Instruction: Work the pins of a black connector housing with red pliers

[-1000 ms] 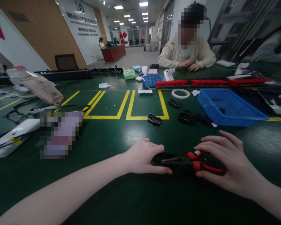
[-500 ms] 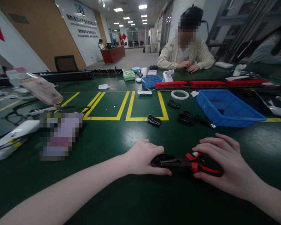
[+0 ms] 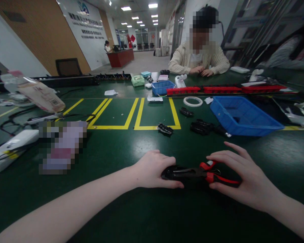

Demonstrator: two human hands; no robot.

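Near the front of the green table, my left hand is closed around a black plastic part, which its fingers partly cover. My right hand grips the red handles of a pair of pliers, thumb on the lower handle and fingers on the upper one. The handles are spread apart. The dark jaws point left and meet the black part; exactly what they bite on is hard to make out. Beyond my hands lie a similar small black part and more black parts.
A blue bin stands at the right, near a white ring. Red strips run behind it. To the left lie a blurred-out phone-like object, a bottle and cables. A person sits opposite.
The view has shifted slightly, so the table things sit a little further left. My right index finger is raised a bit more. Both hands keep their holds.
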